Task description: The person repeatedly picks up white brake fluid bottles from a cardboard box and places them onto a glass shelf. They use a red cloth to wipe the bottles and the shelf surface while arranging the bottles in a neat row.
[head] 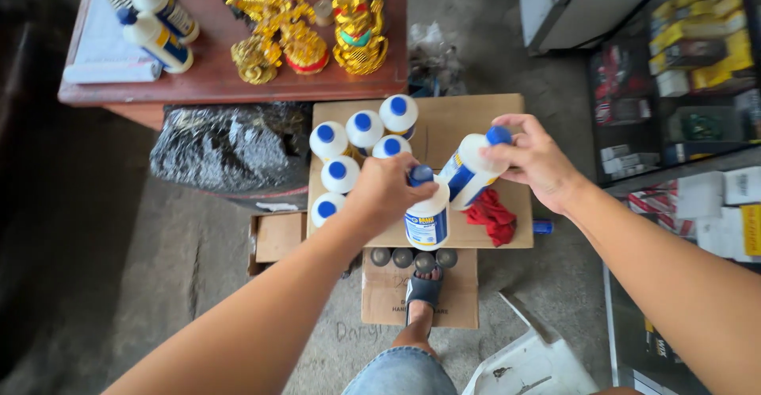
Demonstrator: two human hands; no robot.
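My left hand (pixel 386 193) grips a white bottle with a blue cap and blue-yellow label (pixel 428 214) by its top, held upright over a flat cardboard sheet (pixel 448 121). Over the same sheet, my right hand (pixel 535 159) holds a second white blue-capped bottle (pixel 471 170) tilted, cap toward the right. Several more white bottles with blue caps (pixel 361 145) stand clustered on the left part of the cardboard, just left of my left hand. A red cloth (pixel 491 215) lies on the cardboard under the tilted bottle.
A wooden table (pixel 214 82) at the top holds two more bottles (pixel 158 22) and golden figurines (pixel 305 30). A dark plastic bag (pixel 226 149) sits beneath it. A cardboard box (pixel 388 292) and my sandalled foot (pixel 424 292) are below. Shelves of goods (pixel 682 70) stand at right.
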